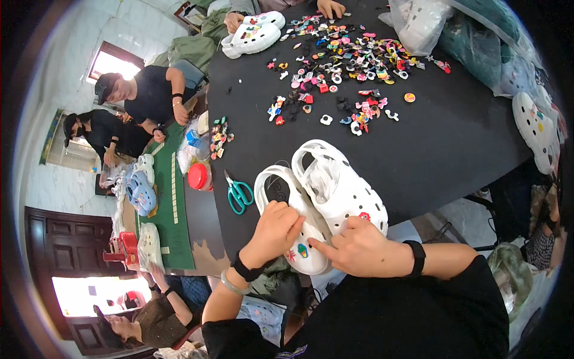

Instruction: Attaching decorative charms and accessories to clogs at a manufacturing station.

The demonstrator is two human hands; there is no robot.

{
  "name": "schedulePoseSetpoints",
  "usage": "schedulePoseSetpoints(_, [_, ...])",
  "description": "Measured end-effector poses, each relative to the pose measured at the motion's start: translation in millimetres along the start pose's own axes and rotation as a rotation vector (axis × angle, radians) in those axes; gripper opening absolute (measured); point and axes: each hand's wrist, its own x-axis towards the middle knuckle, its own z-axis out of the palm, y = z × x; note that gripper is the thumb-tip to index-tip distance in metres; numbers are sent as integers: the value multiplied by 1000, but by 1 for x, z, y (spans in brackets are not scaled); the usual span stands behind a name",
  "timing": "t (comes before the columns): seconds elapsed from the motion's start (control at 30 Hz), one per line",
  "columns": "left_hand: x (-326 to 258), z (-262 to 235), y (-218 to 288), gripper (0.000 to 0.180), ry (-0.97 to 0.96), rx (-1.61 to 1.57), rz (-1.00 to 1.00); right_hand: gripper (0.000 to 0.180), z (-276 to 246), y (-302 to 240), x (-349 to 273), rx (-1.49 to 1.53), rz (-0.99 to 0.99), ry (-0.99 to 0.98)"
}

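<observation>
Two white clogs stand side by side at the table's near edge, toes toward me. On the left clog (pixel 297 206), a green-and-yellow charm (pixel 303 249) and a red spiky charm (pixel 291 255) sit near the toe. My left hand (pixel 276 233) is closed on that clog's outer side, its fingertips hidden. My right hand (pixel 373 250) lies over the toe of the right clog (pixel 341 185), index finger stretched out to touch the left clog beside the green-and-yellow charm. Its other fingers are bent and partly hidden. A red charm (pixel 364 216) shows on the right clog above my right hand.
Teal-handled scissors (pixel 239 194) and a red-lidded jar (pixel 200 176) stand left of the clogs. Loose charms (pixel 359 57) spread over the black table (pixel 466 134). Across it, another person's hand (pixel 234 22) touches white clogs (pixel 254 36). Bagged clogs (pixel 418 27) lie far right.
</observation>
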Motion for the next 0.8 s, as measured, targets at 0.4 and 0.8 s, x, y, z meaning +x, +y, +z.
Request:
schedulePoseSetpoints(0.4, [10, -8, -30, 19, -302, -445, -113, 48, -7, 0, 4, -18, -3, -73])
schedulePoseSetpoints(0.8, [-19, -25, 2, 22, 141, -652, -491, 45, -7, 1, 5, 59, 22, -27])
